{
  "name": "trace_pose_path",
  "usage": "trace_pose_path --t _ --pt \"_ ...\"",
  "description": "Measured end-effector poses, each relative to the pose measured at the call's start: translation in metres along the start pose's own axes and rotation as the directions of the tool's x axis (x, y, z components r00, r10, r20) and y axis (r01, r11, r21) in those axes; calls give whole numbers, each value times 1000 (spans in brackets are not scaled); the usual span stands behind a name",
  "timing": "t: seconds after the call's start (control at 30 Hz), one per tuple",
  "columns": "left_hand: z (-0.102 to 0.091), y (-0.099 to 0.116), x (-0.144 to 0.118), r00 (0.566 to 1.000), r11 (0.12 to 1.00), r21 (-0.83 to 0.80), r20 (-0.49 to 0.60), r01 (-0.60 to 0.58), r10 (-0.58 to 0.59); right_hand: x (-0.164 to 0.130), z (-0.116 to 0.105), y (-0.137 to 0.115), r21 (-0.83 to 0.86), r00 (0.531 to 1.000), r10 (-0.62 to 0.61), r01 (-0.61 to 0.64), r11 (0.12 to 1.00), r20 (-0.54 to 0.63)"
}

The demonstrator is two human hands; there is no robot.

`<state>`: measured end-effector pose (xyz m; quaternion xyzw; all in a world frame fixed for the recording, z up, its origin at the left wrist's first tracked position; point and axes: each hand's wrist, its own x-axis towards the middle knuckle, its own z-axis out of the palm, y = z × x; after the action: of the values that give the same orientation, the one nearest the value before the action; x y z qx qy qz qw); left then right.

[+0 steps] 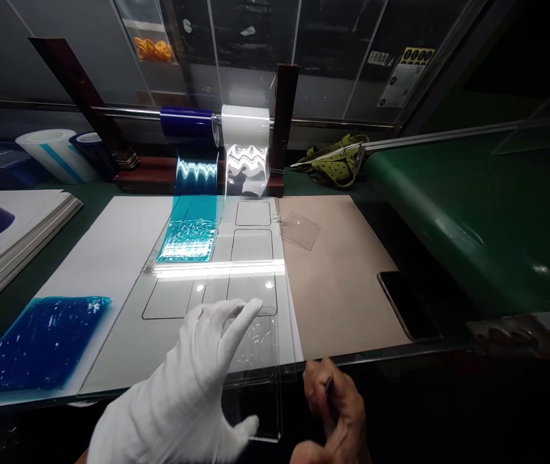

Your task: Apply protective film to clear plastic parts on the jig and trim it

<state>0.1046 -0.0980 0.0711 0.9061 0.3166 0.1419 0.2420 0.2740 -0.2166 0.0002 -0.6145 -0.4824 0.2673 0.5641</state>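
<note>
Green bench (110, 193), white mat. Left hand (192, 386), gloved, fingers spread, grips clear panel (260, 380) at bench edge. Right hand (335, 403) pinches thin tool (329, 385). Risk: panel overhangs edge; slick glove could let it slip, or tool scratch it.

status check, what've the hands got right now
Left hand, white glove, holds clear sheet at table edge. Right hand, bare, pinches a thin dark tool beside it. Phone lies right, apart.
</note>
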Motion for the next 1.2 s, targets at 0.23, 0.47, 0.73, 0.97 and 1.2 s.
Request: trace_pose_path --t 0.23,0.47,0.73,0.97,1.2 --pt "9 -11 -7 990 993 -81 -102 88 -96 73 -62 39 -728 994 -10 90 680 113" --pt "29 -24 -26 945 -127 -939 325 321 -17 109 -78 65 -827 972 -89 232 513 218" --pt "53 -18 -12 941 -731 -615 321 294 108 83 -18 -38 -507 740 -261 631 587 619" --pt "53 -18 -6 975 -775 -600 199 201 99 91 23 -52 -395 590 -203 720 571 782" --pt "50 -32 -1 977 -757 -636 210 151 19 103 26 -44 -417 621 -241 717 559 746"
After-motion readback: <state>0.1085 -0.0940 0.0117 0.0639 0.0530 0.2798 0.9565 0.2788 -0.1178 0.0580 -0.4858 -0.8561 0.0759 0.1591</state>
